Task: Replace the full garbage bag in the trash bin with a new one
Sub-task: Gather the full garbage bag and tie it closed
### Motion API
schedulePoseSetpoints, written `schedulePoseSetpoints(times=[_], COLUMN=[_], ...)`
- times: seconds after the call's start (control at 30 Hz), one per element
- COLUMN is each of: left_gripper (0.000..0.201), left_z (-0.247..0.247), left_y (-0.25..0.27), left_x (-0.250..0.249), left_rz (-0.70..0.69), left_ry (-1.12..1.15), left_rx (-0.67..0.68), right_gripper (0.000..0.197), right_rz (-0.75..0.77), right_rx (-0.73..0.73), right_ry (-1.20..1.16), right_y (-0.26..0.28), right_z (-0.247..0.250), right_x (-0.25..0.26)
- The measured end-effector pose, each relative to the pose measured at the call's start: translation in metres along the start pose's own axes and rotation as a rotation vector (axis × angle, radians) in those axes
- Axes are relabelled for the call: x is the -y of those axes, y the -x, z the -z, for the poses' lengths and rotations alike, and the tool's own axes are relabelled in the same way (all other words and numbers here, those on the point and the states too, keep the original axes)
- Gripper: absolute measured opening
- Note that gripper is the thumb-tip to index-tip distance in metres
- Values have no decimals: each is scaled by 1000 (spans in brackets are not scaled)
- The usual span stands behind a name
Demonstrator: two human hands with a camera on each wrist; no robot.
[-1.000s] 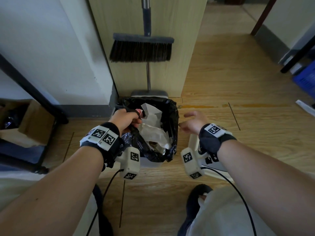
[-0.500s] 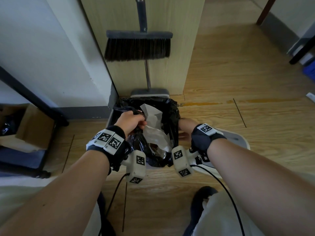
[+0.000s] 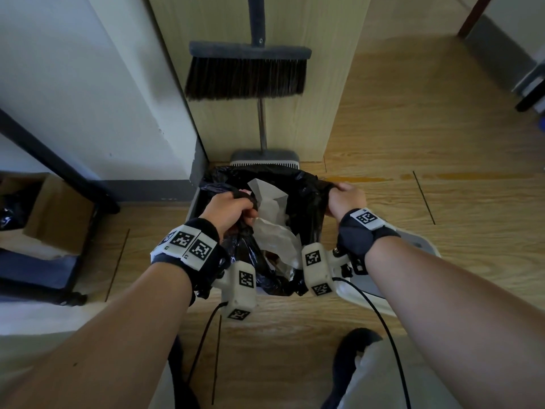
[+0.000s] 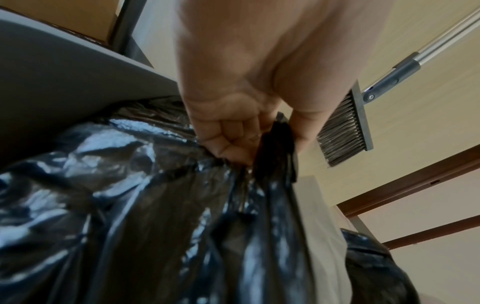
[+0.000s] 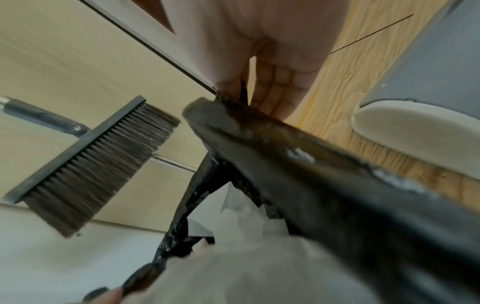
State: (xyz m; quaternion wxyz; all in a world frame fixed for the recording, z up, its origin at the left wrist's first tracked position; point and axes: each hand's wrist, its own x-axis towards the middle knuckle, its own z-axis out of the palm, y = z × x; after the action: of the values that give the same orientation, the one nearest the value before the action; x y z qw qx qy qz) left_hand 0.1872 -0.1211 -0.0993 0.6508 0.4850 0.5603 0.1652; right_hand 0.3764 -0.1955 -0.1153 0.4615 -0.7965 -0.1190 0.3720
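Left hand (image 3: 228, 209): fingers are curling tightly around a gathered bunch of the garbage bag (image 3: 306, 202) rim, centre of the head view.
Right hand (image 3: 346, 199): fingers are pinching the bag's right edge, stretching it taut.
Garbage bag: black, sitting in the trash bin (image 3: 193, 206), lower centre; crumpled white paper (image 3: 272, 228) is showing inside.
Broom (image 3: 246, 73): hanging at upper centre.
Writing: none readable; wrist bands are bearing only square black-and-white markers (image 3: 188, 242).

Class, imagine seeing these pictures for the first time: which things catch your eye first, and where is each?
The black garbage bag in the middle, crumpled white paper poking out, with the left hand and right hand gripping its opposite edges. Behind it, a broom hangs against the pale wooden panel.
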Motion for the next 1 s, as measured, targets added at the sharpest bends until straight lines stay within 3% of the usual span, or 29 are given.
schedulePoseSetpoints(times=[0.2,0.33,0.43,0.53,0.63,0.8,0.93,1.0], left_gripper=[19,14,21,25,24,26,29,29], left_z=[4,7,10,16,23,31,36,38], left_y=[-1,0,6,15,22,34,44,47], left_x=[1,1,1,-3,-7,-11,-15,-19], left_rz=[1,34,35,27,36,59,59,21], left_ry=[-74,-54,-69,-47,-16,23,33,85], left_rx=[-47,-57,-67,-71,-67,-87,-55,-46], right_gripper=[43,37,40,14,17,31,33,20], right_rz=[-17,-45,-65,-154,-236,-157,-82,-73], right_rx=[-80,-3,19,9,146,179,170,166], right_ry=[-164,-282,-242,-171,5,350,282,234], right_y=[-2,12,15,24,33,43,63,64], right_z=[10,8,15,31,41,39,37,37], right_x=[12,30,31,33,31,26,44,49])
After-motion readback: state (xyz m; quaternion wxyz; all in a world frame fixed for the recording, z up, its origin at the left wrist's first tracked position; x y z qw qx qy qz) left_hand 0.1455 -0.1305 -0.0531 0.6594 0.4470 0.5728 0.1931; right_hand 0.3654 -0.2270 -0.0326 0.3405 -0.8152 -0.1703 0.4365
